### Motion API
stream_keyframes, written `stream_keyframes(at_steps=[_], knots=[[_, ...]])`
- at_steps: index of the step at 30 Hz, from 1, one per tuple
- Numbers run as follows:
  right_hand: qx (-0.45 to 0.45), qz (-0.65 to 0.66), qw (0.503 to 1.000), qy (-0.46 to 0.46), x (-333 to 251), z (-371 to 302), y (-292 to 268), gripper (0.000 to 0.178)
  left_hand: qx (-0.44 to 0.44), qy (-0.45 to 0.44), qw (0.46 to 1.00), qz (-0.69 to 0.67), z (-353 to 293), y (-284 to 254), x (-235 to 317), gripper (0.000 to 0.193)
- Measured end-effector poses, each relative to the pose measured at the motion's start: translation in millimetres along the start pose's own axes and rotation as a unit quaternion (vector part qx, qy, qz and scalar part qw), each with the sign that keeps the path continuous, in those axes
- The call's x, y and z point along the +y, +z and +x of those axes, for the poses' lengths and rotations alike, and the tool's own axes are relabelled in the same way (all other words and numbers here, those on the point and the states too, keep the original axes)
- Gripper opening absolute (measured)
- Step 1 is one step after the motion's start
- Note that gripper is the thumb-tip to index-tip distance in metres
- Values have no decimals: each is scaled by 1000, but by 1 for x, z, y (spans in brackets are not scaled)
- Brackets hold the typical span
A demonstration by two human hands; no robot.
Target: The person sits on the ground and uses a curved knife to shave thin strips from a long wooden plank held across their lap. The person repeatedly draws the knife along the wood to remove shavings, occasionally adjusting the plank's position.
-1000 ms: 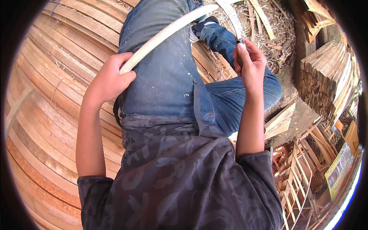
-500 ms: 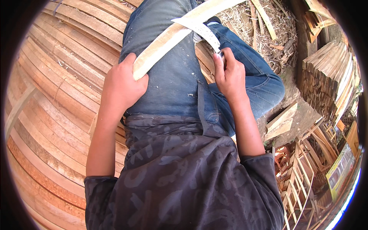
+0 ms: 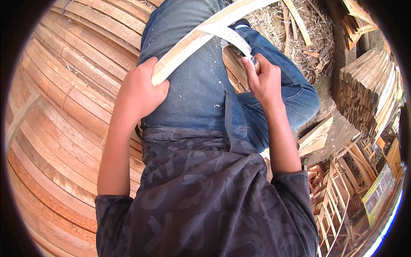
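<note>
My left hand [image 3: 143, 90] is closed round the near end of a long, pale wooden strip [image 3: 182, 52]. The strip slants across my thigh toward the upper right and runs past the frame's upper edge. In my right hand [image 3: 266, 81] is the handle of a knife [image 3: 233, 37] with a curved, light-coloured blade; the thumb lies along the handle. The blade points up and left, its far end meeting the strip's right edge above my thigh. Glare hides exactly how the tip lies against the wood.
Long planks [image 3: 64, 141] lie side by side to my left. Wood shavings [image 3: 272, 25] and loose slats [image 3: 297, 23] cover the ground beyond my bent right leg [image 3: 287, 94]. At the right stand a stack of thin boards [image 3: 364, 85] and a slatted wooden frame [image 3: 334, 205].
My right hand and the knife have shifted a little right. The blade tip, which stuck out past the strip's left edge, no longer does. My left hand still grips the strip.
</note>
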State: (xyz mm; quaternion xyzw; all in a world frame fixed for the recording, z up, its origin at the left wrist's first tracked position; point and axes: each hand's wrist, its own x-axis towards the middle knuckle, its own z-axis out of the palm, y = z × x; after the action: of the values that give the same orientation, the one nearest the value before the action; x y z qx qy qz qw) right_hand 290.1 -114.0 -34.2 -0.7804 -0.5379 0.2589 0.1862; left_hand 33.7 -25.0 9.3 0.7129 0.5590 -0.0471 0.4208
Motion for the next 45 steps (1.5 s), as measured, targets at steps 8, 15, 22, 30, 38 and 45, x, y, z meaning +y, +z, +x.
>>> stream_keyframes(at_steps=[8,15,22,30,38,45], knots=[[32,-62,998,2,-1,10,18,48,-67,1,993,-93,7,-11,-6,22],[86,-99,991,-6,14,30,18,53,-87,9,989,-121,10,-14,-7,20],[173,-66,980,72,57,48,-6,59,-91,0,988,-129,9,-13,-8,20],[59,-41,997,2,-1,14,16,52,-91,7,984,-152,11,-13,-11,21],[88,-97,991,-23,6,39,22,54,-154,-12,968,-199,17,-22,-16,19],[145,-119,982,-10,25,67,13,58,-191,-49,953,-228,21,-24,-17,18]])
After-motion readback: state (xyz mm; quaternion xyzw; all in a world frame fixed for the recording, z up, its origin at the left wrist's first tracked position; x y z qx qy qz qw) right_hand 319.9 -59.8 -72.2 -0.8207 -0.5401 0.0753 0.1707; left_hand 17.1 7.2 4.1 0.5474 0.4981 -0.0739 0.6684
